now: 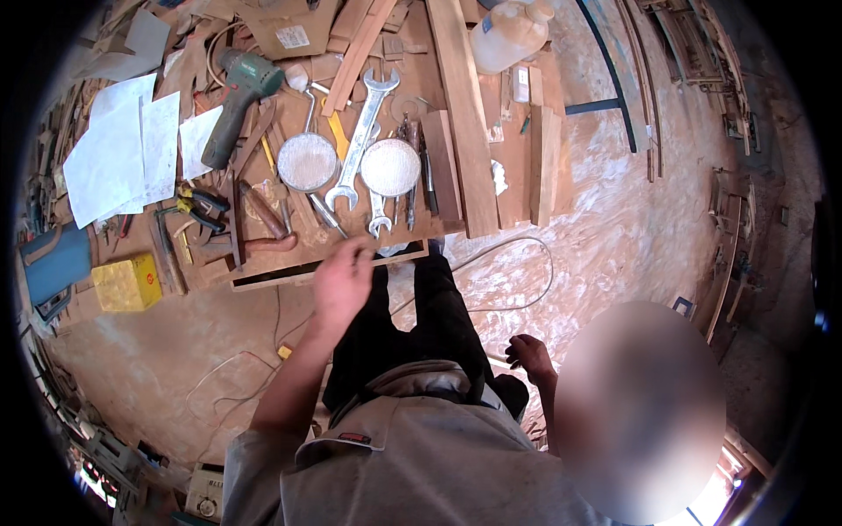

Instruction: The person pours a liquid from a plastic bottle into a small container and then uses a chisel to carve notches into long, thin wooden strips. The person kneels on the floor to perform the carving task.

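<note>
My left hand (344, 276) is over the near edge of the workbench, above a partly open drawer (272, 281). Its fingers are bent and smeared by motion, and no held thing shows. Just beyond lie a silver metal tool (328, 215), a large open-end wrench (360, 145) and a smaller wrench (379, 215). Two round containers with pale, speckled tops, one left (307, 162) and one right (390, 167), flank the large wrench. At the right, a hand with curled fingers (531, 355) hangs low. A blurred patch covers its arm, so I cannot tell whether it is mine.
On the bench lie a green cordless drill (241, 96), pliers (202, 209), paper sheets (123, 153), a yellow box (128, 282) and long wooden boards (465, 123). A whitish jug (510, 35) stands at the back. A cable (551, 272) loops across the floor.
</note>
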A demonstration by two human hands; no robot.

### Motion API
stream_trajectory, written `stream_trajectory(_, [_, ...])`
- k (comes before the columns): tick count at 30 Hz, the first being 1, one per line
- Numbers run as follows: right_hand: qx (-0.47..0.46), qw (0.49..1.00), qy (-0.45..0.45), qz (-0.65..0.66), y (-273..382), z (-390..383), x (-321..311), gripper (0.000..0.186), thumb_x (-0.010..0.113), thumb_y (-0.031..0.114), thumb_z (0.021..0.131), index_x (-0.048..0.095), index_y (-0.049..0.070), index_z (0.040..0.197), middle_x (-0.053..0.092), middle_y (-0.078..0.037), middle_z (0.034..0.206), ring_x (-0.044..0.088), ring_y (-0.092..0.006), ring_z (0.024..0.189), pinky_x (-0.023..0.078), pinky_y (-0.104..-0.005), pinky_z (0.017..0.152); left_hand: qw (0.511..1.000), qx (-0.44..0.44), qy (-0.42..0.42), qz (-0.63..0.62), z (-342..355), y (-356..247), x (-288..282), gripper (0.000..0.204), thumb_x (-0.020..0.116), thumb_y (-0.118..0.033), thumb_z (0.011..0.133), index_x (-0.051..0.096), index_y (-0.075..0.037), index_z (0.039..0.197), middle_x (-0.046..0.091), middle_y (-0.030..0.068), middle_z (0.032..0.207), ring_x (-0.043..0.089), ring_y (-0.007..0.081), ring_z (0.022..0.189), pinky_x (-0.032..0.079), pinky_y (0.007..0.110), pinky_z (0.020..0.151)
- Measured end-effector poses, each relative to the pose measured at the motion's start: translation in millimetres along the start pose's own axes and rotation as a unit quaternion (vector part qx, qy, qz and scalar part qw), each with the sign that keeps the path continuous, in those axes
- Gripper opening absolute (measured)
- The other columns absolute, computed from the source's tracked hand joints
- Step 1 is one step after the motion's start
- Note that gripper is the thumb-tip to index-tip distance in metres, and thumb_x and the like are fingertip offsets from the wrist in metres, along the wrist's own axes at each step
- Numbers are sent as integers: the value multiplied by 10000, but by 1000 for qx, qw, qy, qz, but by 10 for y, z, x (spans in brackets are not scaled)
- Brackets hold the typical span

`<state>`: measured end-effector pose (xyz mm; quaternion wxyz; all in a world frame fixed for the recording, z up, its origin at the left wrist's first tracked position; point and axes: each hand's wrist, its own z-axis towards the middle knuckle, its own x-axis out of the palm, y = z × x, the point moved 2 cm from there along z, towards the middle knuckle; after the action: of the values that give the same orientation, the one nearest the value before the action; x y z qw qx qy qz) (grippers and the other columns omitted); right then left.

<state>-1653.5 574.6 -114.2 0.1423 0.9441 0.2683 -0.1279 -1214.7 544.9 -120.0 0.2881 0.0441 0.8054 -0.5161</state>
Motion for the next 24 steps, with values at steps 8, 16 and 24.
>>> stream_trajectory(8, [-24, 999, 8, 29, -250, 148, -312, 358, 527, 277, 937, 615, -54, 1043, 678, -151, 869, 651, -211, 695, 530, -332, 585, 967, -47, 75, 239, 763, -438, 842, 340, 552, -321, 901, 632, 3, 970, 668, 228, 960, 655, 387, 891, 526, 484, 768])
stream_trajectory(16, [-16, 997, 40, 68, -632, 712, -1110, 406, 548, 331, 946, 611, -41, 1097, 686, -152, 910, 655, -214, 696, 541, -344, 560, 926, -17, -48, 375, 857, -543, 1021, 291, 602, -315, 808, 671, -46, 721, 662, 188, 742, 670, 371, 741, 535, 491, 652])
stream_trajectory(24, [-24, 978, -29, 203, -982, 1303, -2719, 366, 559, 312, 938, 643, -21, 1063, 691, -120, 861, 653, -188, 659, 538, -327, 556, 919, -17, 72, 386, 235, -569, 661, 327, 546, -204, 838, 621, 92, 958, 627, 292, 830, 606, 457, 799, 471, 498, 692])
